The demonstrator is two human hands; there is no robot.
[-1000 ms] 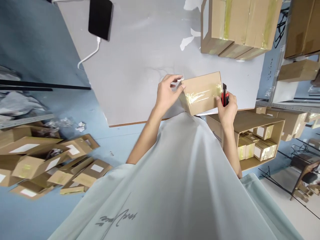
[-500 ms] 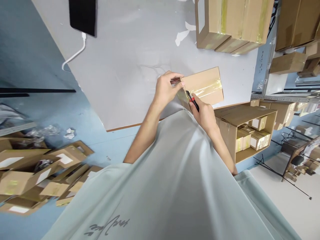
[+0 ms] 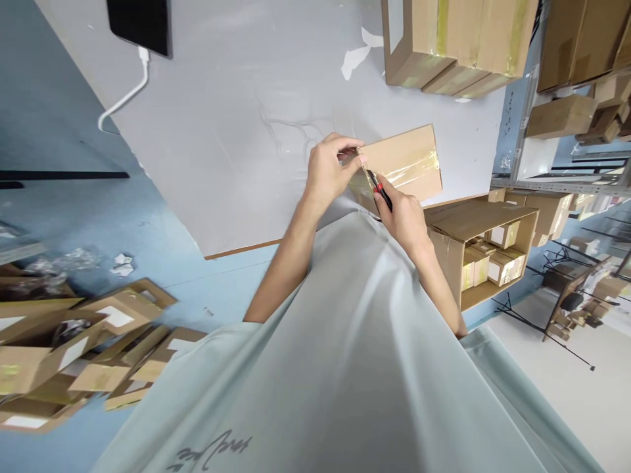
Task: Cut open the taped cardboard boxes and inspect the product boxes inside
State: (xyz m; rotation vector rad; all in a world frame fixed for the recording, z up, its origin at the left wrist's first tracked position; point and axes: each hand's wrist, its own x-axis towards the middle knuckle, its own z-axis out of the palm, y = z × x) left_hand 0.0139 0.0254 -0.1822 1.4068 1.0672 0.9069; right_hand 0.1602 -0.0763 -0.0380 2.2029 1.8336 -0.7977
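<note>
A small cardboard box (image 3: 404, 148) with clear yellowish tape along it lies tilted at the table's near edge. Its left end is pinched between the thumb and fingers of my left hand (image 3: 332, 164). Wrapped in the fingers of my right hand (image 3: 407, 220) is a black and red utility knife (image 3: 381, 192), its tip at the taped left end of the box. Whether the blade is in the cardboard or only against the tape I cannot tell.
The grey table (image 3: 221, 151) carries a phone (image 3: 140, 23) with a white cable, paper scraps (image 3: 355, 62) and a row of taped boxes (image 3: 458, 46). An open carton (image 3: 446, 263) holding small boxes stands right, below table height. Opened boxes (image 3: 108, 355) lie on the floor left.
The knife tip has shifted slightly toward the left end of the box. My left hand keeps its pinch there. The whole view has turned a little.
</note>
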